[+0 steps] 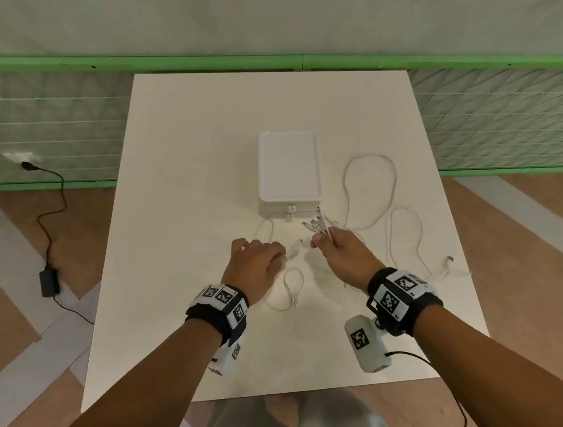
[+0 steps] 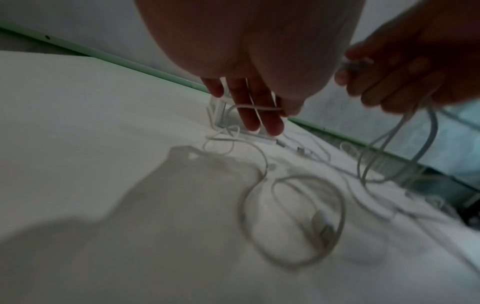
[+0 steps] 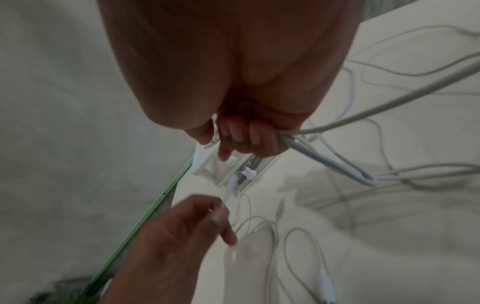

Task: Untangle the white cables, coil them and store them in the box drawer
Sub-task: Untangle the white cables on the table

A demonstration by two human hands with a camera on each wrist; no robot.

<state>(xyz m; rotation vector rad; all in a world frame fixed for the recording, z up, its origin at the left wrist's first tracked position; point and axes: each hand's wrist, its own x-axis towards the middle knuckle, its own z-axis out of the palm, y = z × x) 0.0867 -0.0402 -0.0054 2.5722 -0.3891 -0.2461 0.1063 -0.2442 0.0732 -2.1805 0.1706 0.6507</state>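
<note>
Several white cables (image 1: 370,191) lie looped over the white table (image 1: 181,188), in front of and right of the white drawer box (image 1: 288,171). My right hand (image 1: 324,240) grips a bundle of cable ends, whose connectors (image 1: 319,225) stick up out of the fist. In the right wrist view its fingers (image 3: 249,135) curl round the cables (image 3: 324,158). My left hand (image 1: 282,254) pinches one cable end (image 1: 293,248) between thumb and fingers (image 2: 259,117), a little left of the right hand. A small loop (image 1: 292,291) lies below it. The box's drawers (image 3: 233,170) look closed.
One loose cable end (image 1: 449,260) lies close to the table's right edge. A black power adapter (image 1: 49,282) and its cord sit on the floor at left. A green-railed fence (image 1: 464,58) runs behind the table.
</note>
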